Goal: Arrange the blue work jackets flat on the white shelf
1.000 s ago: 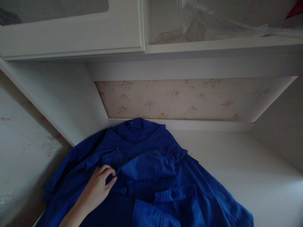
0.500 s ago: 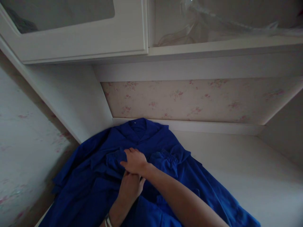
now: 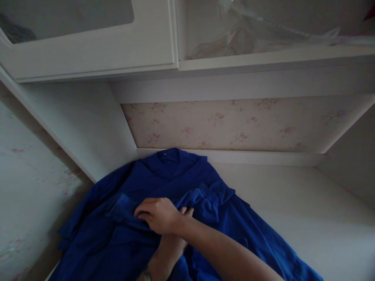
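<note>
A bright blue garment [image 3: 164, 171] with a collar and elastic cuffs lies spread on a white surface [image 3: 293, 203], its collar against the back wall. My right hand [image 3: 159, 214] reaches across from the right and presses on a folded sleeve near the garment's middle, fingers curled onto the cloth. My left hand [image 3: 175, 238] lies under my right forearm on the same fabric, mostly hidden; only a few fingertips show beside the cuffed sleeve [image 3: 205, 195]. A band shows at my left wrist.
A white cabinet door [image 3: 88, 43] and a shelf [image 3: 263, 58] with clear plastic wrap hang above. Floral wallpaper [image 3: 228, 125] backs the niche. A white side panel [image 3: 82, 125] slants at the left. The white surface stretches to the right of the garment.
My right hand came in from the right and slid left across the sleeve, pulling the fabric with it. My left hand has gone under the right forearm.
</note>
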The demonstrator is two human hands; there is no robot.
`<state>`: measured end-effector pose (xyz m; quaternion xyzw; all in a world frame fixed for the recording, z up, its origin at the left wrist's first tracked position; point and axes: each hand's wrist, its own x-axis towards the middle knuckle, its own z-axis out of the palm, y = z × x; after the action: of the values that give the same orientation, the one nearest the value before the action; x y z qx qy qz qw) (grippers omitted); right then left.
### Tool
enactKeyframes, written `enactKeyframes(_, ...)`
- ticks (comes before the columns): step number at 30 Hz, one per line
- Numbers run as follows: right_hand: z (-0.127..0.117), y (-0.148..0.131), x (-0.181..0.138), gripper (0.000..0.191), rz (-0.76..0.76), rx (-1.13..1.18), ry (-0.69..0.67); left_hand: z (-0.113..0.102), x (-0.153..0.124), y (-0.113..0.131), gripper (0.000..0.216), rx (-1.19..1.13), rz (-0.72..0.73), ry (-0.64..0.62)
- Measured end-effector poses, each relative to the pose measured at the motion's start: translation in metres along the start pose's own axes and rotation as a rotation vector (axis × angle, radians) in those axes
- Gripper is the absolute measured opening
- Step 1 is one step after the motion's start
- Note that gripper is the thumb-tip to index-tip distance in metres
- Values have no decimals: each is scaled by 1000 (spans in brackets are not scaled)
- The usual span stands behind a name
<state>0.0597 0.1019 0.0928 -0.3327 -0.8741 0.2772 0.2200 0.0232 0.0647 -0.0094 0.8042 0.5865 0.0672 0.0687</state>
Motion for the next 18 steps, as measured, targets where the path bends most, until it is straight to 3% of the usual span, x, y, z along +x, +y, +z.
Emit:
enactKeyframes(3, -9, -4, -8, 19, 14, 137, 124, -1, 4, 4, 48, 22, -29, -1)
enactKeyframes(5, -27, 3, -16, 17, -44, 285, 291, -2, 0, 3, 45, 14, 0, -17)
enactKeyframes(8, -66, 28, -41, 13, -86, 437, 662, -5, -10, -4, 53, -21, 67, -25)
enactKeyframes(12, -119, 75, -97, 20, 153, 608, 1185, -3, -15, -7, 46, -90, 93, 35)
enactKeyframes(14, -140, 97, -127, 27, 159, 660, 1442, 0, -14, -5, 37, -132, 100, 66)
enactKeyframes(16, -155, 113, -154, 30, 125, 660, 1644, 0, -14, -4, 32, -180, 94, 113)
enactKeyframes(18, -163, 120, -178, 33, 161, 676, 1764, -8, -18, -12, 30, -239, 61, 180)
